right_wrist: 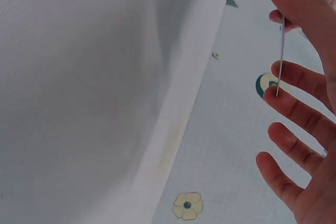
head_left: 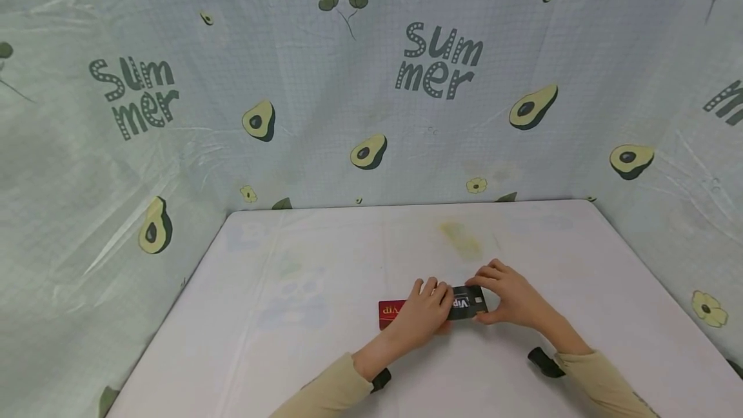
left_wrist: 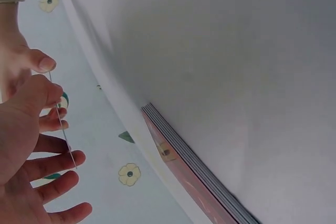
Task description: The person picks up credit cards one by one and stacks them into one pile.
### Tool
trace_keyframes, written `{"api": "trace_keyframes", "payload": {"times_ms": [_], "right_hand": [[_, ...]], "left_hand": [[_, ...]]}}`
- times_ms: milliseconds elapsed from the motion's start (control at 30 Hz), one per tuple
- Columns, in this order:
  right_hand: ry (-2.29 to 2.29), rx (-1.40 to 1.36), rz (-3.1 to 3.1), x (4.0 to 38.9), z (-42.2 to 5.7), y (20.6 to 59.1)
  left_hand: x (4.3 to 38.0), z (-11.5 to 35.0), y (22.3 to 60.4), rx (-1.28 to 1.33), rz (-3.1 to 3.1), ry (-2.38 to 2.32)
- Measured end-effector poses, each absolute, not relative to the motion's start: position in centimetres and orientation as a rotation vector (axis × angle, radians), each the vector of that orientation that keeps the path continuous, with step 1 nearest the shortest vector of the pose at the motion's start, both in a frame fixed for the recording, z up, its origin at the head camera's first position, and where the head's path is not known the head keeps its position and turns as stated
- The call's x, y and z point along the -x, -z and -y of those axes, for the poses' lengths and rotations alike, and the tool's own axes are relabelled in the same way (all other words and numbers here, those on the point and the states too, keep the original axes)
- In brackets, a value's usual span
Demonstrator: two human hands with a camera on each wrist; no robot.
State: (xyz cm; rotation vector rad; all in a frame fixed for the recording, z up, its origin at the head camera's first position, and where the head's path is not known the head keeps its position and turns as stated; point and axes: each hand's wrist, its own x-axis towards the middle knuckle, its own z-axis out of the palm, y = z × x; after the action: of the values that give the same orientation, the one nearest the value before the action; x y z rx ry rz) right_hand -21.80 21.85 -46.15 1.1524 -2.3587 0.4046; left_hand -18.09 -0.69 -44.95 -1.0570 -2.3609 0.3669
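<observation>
A black card with "Vip" lettering is held between my two hands above the table. At the card's left end, my left hand grips it between thumb and fingers. My right hand pinches its other end. Edge-on, the card looks like a thin line between the fingers in the left wrist view. Below the left hand lies a red card with gold "VIP" lettering, partly hidden by that hand. The left wrist view shows it topping a stack of cards on the table.
The white table has faint stains and a yellowish mark near its back. Behind it and at both sides hangs a pale sheet printed with avocados, flowers and "summer". A dark wrist device sits by the right wrist.
</observation>
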Motion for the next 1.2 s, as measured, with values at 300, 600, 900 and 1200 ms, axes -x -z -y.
{"api": "trace_keyframes", "payload": {"times_ms": [300,600,900,1200], "right_hand": [[-0.458,-1.160,2.395,21.6,-20.4,46.1],[-0.469,-1.200,2.329,21.8,-19.3,46.0],[-0.461,-1.199,2.356,21.9,-18.2,45.5],[-0.446,-1.234,2.307,22.3,-17.3,45.9]], "left_hand": [[17.8,2.7,44.6,1.027,2.389,-0.381],[18.0,4.5,44.3,1.007,2.365,-0.369],[18.1,6.0,44.4,1.022,2.415,-0.347],[18.4,7.4,44.5,1.048,2.404,-0.326]]}}
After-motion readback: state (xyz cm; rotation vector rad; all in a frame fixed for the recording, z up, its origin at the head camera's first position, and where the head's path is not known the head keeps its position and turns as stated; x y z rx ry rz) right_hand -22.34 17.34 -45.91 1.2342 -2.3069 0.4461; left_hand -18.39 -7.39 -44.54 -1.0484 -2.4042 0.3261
